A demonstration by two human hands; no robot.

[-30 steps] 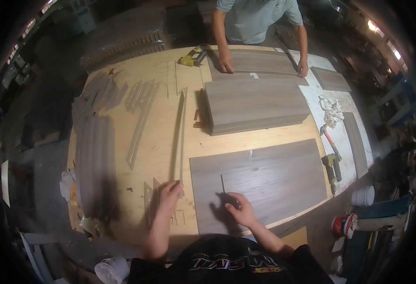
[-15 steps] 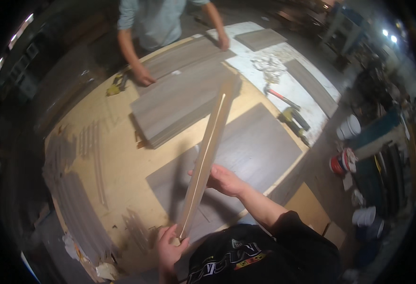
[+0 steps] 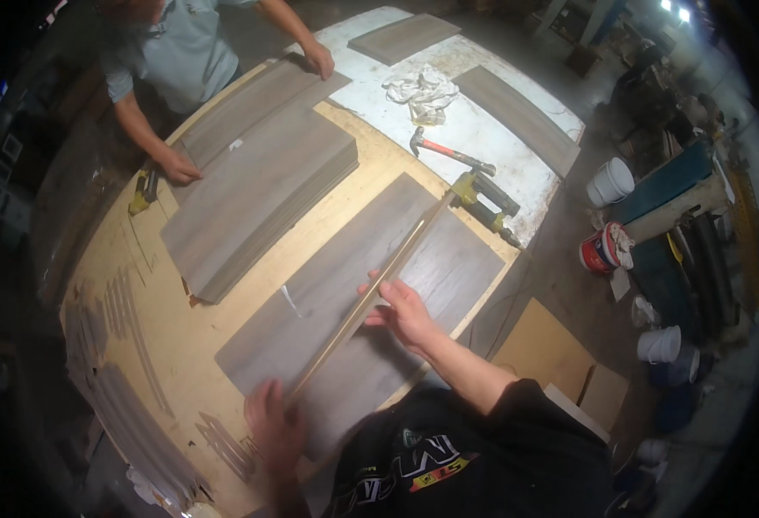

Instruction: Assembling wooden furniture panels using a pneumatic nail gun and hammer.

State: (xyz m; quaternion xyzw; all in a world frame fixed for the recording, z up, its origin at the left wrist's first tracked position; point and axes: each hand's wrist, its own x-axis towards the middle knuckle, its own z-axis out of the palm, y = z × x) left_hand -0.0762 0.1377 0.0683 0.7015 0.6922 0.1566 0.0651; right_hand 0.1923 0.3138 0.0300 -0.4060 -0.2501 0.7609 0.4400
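Observation:
A long, narrow wooden strip [image 3: 336, 339] with a pale groove or line along it slants over a grey-brown wood-grain panel [image 3: 466, 259] on the table. My right hand [image 3: 405, 312] grips the strip near its middle, thumb on the near side and fingertips around the other. At the strip's lower end is my left hand [image 3: 276, 425], smeared by motion, so its hold is unclear. The strip's far end reaches toward a yellow and black nail gun [image 3: 486, 200]. A small white sliver [image 3: 290, 300] lies on the panel.
A stack of panels [image 3: 267, 181] sits beyond, where a co-worker's hands [image 3: 181, 168] rest on another board. A red-handled hammer [image 3: 453, 154], a white cloth [image 3: 423, 93] and a second yellow tool [image 3: 144, 192] lie around. Thin strips [image 3: 142, 414] line the left; buckets [image 3: 611, 181] stand right.
The strip has tipped lower and turned, its far end swinging toward the nail gun. My left hand has shifted at its lower end. The view has moved, showing the scene farther left.

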